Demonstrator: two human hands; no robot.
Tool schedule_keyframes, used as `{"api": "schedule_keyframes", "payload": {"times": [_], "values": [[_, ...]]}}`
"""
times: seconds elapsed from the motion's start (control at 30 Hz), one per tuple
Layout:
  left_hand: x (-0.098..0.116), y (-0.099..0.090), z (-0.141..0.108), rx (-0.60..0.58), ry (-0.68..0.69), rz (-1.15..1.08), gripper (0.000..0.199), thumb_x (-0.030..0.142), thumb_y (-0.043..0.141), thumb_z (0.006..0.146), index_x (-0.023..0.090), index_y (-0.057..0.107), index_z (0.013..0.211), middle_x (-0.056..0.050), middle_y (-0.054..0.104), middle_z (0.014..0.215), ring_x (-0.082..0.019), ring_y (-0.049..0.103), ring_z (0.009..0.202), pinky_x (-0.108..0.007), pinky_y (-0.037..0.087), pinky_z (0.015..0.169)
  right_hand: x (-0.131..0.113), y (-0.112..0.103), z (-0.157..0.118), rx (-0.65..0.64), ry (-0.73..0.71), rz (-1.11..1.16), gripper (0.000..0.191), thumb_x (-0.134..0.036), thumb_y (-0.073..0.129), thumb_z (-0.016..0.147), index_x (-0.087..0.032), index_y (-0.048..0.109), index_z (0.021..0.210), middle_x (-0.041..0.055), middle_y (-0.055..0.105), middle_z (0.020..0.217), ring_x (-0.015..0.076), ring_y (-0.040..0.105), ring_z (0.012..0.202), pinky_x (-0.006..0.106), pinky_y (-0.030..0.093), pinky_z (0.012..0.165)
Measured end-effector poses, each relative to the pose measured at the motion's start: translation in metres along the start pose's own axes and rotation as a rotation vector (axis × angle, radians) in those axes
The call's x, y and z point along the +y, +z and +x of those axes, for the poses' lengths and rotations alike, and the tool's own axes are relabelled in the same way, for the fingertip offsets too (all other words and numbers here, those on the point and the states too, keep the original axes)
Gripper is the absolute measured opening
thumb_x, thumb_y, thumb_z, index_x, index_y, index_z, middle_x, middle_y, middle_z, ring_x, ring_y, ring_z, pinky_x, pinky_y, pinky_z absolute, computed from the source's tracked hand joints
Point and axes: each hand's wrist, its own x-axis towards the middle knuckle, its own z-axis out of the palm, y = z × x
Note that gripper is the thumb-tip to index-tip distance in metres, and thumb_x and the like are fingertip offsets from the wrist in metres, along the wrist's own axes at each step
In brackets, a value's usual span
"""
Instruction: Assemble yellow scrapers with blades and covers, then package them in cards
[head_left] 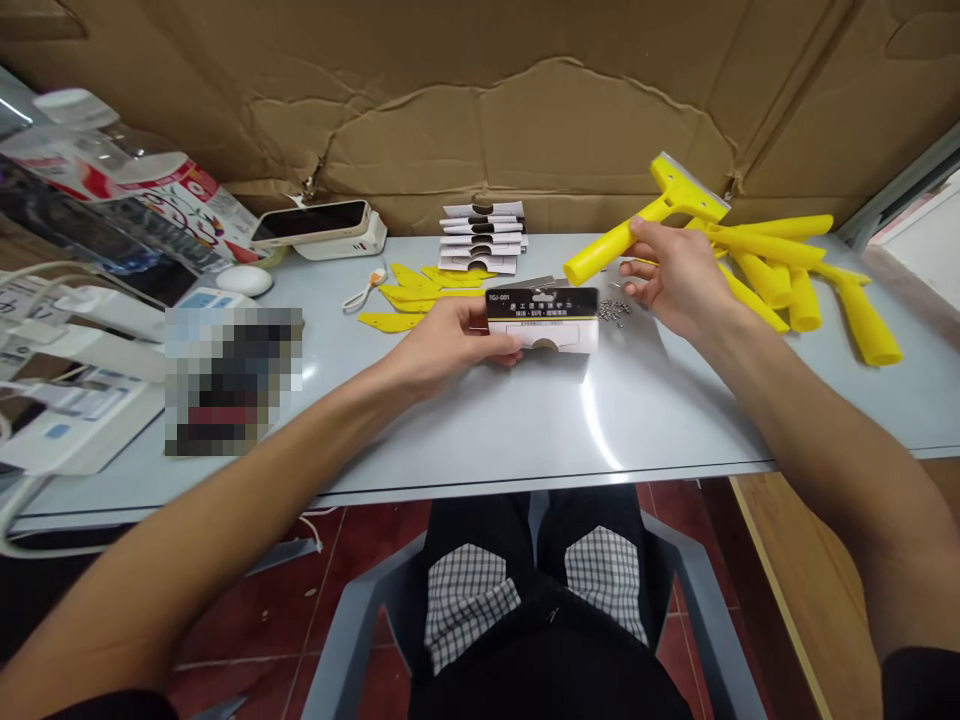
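1. Black clothing with checked patches [466,597] sits nearest my remote viewpoint.
2. I see the right hand [679,270] grasping a yellow scraper [611,250] by its handle, raised above the table [480,430], head up and rightward.
3. My left hand [465,335] pinches a printed packet [544,310], below and left of it.
4. Small screws [615,312] lie just beside the packet.
5. Farther out, I see yellow handles [806,300] heaped rightward, flat yellow pieces [388,322] leftward.
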Motion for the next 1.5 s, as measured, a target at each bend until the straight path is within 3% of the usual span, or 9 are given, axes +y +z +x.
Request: {"api": "schedule_keyframes", "payload": {"times": [0.17, 0.37, 0.53, 0.8, 1.0, 1.13, 1.27, 1.37, 1.5], "values": [[0.003, 0.002, -0.004, -0.007, 0.035, 0.086, 0.023, 0.033, 0.100, 0.077, 0.021, 0.091, 0.095, -0.011, 0.089, 0.098, -0.026, 0.081, 0.086, -0.042, 0.067, 0.081, 0.000, 0.009, -0.008, 0.030, -0.006, 0.061, 0.024, -0.038, 0.085, 0.095, -0.024, 0.065, 0.094, 0.0068, 0.071, 0.105, 0.0128, 0.061, 0.072, 0.025, 0.052, 0.054], [0.005, 0.009, -0.006, 0.058, 0.054, -0.028, 0.032, 0.037, 0.103, 0.076, 0.022, 0.089, 0.102, -0.010, 0.090, 0.115, -0.032, 0.084, 0.108, -0.051, 0.069, 0.100, 0.006, 0.026, -0.027, -0.195, 0.072, -0.045, 0.023, -0.034, 0.095, 0.089, -0.021, 0.077, 0.087, 0.0083, 0.076, 0.100, 0.0141, 0.060, 0.074, 0.024, 0.043, 0.048], [0.002, 0.022, -0.008, 0.105, 0.090, -0.205, 0.037, 0.029, 0.103, 0.072, 0.021, 0.067, 0.073, -0.007, 0.088, 0.110, -0.027, 0.084, 0.103, -0.048, 0.068, 0.103, 0.006, 0.030, -0.034, -0.254, 0.092, -0.075, 0.021, -0.029, 0.096, 0.091, -0.021, 0.078, 0.085, 0.0049, 0.071, 0.091, 0.0133, 0.059, 0.077, 0.023, 0.049, 0.056], [0.000, 0.026, -0.006, 0.199, 0.134, -0.359, 0.037, 0.029, 0.100, 0.071, 0.022, 0.065, 0.079, -0.003, 0.081, 0.094, -0.024, 0.081, 0.095, -0.050, 0.068, 0.102, -0.002, 0.022, -0.028, -0.230, 0.027, -0.075, 0.031, -0.033, 0.095, 0.091, -0.024, 0.066, 0.082, 0.0051, 0.072, 0.087, 0.0198, 0.068, 0.086, 0.031, 0.060, 0.070], [-0.002, 0.027, -0.008, 0.215, 0.135, -0.369, 0.045, 0.029, 0.100, 0.070, 0.022, 0.055, 0.076, -0.001, 0.078, 0.098, -0.023, 0.079, 0.096, -0.048, 0.069, 0.095, 0.011, 0.029, -0.038, -0.415, 0.056, -0.111, 0.038, -0.040, 0.103, 0.079, -0.023, 0.070, 0.074, 0.0042, 0.077, 0.082, 0.0198, 0.070, 0.080, 0.034, 0.059, 0.075], [-0.002, 0.030, -0.010, 0.156, 0.087, -0.356, 0.040, 0.027, 0.102, 0.067, 0.022, 0.067, 0.088, -0.003, 0.080, 0.106, -0.024, 0.079, 0.096, -0.044, 0.070, 0.089, 0.017, 0.035, -0.046, -0.467, 0.106, -0.156, 0.034, -0.040, 0.106, 0.072, -0.023, 0.077, 0.076, 0.0039, 0.078, 0.078, 0.0226, 0.073, 0.079, 0.032, 0.057, 0.067], [-0.005, 0.030, -0.011, 0.078, 0.136, -0.279, 0.059, 0.021, 0.106, 0.061, 0.024, 0.078, 0.113, -0.005, 0.081, 0.120, -0.028, 0.078, 0.114, -0.041, 0.066, 0.101, 0.018, 0.035, -0.048, -0.482, 0.100, -0.196, 0.037, -0.045, 0.107, 0.068, -0.023, 0.078, 0.076, 0.0051, 0.083, 0.084, 0.0209, 0.070, 0.077, 0.030, 0.053, 0.063], [-0.006, 0.029, -0.012, 0.081, 0.158, -0.215, 0.061, 0.021, 0.108, 0.060, 0.022, 0.078, 0.114, -0.006, 0.081, 0.124, -0.029, 0.077, 0.118, -0.041, 0.065, 0.104, 0.017, 0.035, -0.048, -0.504, 0.127, -0.242, 0.041, -0.048, 0.108, 0.068, -0.022, 0.076, 0.075, 0.0055, 0.081, 0.082, 0.0193, 0.066, 0.074, 0.029, 0.050, 0.061], [-0.005, 0.028, -0.012, 0.084, 0.114, -0.189, 0.059, 0.023, 0.105, 0.062, 0.021, 0.078, 0.115, -0.007, 0.082, 0.119, -0.027, 0.078, 0.108, -0.040, 0.065, 0.097, 0.012, 0.034, -0.044, -0.373, 0.149, -0.093, 0.038, -0.044, 0.104, 0.078, -0.021, 0.074, 0.087, 0.0064, 0.080, 0.098, 0.0179, 0.068, 0.083, 0.027, 0.056, 0.065]]}}
